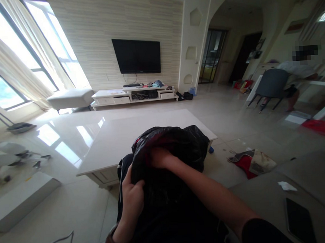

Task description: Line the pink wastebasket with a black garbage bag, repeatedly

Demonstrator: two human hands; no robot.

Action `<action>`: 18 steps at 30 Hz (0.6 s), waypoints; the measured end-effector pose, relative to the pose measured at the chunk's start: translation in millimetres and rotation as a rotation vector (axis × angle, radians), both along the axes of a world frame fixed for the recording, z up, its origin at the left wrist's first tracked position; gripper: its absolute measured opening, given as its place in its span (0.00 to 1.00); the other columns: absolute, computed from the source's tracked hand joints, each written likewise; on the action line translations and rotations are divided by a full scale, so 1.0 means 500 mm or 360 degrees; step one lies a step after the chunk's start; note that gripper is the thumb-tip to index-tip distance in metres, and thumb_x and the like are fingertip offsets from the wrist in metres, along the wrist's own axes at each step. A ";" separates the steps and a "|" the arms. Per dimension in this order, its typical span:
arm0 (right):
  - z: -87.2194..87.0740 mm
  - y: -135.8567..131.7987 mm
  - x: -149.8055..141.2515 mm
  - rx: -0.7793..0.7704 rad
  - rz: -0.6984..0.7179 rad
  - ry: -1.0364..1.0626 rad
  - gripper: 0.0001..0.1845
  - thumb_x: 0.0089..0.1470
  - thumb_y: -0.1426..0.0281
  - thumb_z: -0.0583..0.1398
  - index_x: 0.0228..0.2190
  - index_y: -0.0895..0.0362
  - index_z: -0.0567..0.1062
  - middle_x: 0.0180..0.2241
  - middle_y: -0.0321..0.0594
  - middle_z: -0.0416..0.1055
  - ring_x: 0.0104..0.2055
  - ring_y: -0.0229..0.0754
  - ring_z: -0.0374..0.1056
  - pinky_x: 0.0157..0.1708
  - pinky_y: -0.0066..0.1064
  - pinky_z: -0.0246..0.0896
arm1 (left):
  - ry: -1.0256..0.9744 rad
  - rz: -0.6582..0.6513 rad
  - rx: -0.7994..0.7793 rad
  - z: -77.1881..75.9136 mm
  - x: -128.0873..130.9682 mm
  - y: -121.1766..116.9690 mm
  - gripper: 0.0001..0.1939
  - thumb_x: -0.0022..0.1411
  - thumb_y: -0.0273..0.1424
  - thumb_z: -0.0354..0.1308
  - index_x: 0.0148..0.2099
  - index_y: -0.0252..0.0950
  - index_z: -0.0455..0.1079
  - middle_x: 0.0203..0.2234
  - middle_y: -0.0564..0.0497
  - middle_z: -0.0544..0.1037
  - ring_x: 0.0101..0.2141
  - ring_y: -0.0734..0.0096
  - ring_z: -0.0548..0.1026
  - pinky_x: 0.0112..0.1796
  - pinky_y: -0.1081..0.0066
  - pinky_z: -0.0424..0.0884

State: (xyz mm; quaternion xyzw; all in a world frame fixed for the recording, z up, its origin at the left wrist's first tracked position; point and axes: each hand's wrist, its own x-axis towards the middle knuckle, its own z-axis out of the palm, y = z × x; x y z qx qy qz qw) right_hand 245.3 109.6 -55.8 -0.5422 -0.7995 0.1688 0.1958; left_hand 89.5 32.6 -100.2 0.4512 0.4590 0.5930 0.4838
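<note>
A shiny, crumpled black bag-like thing (202,143) lies on my lap, in front of the white coffee table; whether it is a bag or a jacket I cannot tell. My left hand (132,195) is closed on its near left edge, thumb on top. Into its opening reaches my right hand (162,158), with the fingers hidden inside. Dark red shows within, close to those fingers, and I cannot make out whether they hold it.
The white coffee table (111,139) stands right ahead. To the right, a phone (299,219) and a crumpled tissue (287,186) lie on the grey sofa (252,193). A red and beige bag (260,163) is on the floor. A person (299,67) sits farther back.
</note>
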 end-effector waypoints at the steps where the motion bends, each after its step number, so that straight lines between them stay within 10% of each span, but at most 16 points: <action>1: 0.025 -0.016 0.015 0.0037 -0.0037 0.0007 0.15 0.62 0.68 0.57 0.46 0.59 0.79 0.46 0.54 0.80 0.45 0.55 0.76 0.48 0.46 0.70 | -0.0057 0.0023 -0.0049 0.005 -0.003 0.001 0.37 0.45 0.22 0.57 0.60 0.40 0.75 0.42 0.53 0.83 0.43 0.60 0.80 0.50 0.63 0.77; 5: 0.127 -0.073 0.086 0.0304 0.0111 0.0573 0.09 0.61 0.71 0.58 0.37 0.57 0.79 0.38 0.40 0.80 0.41 0.42 0.74 0.45 0.33 0.68 | -0.0072 0.0070 -0.0145 0.022 -0.027 0.012 0.39 0.42 0.22 0.58 0.60 0.39 0.75 0.37 0.53 0.83 0.35 0.63 0.79 0.41 0.66 0.79; 9: 0.202 -0.082 0.150 0.0594 0.0037 0.0871 0.09 0.63 0.68 0.58 0.39 0.55 0.79 0.43 0.40 0.79 0.48 0.43 0.73 0.51 0.37 0.68 | 0.0238 -0.0112 0.0038 0.032 -0.063 0.029 0.37 0.42 0.21 0.58 0.57 0.43 0.79 0.47 0.53 0.84 0.51 0.53 0.79 0.60 0.54 0.71; 18: 0.206 -0.007 0.209 -0.0197 0.0262 0.0488 0.22 0.50 0.64 0.71 0.46 0.56 0.78 0.44 0.44 0.80 0.46 0.45 0.76 0.48 0.39 0.72 | 0.0579 -0.0696 0.0482 0.073 -0.077 0.008 0.36 0.53 0.19 0.54 0.62 0.47 0.76 0.66 0.52 0.71 0.68 0.54 0.66 0.70 0.52 0.57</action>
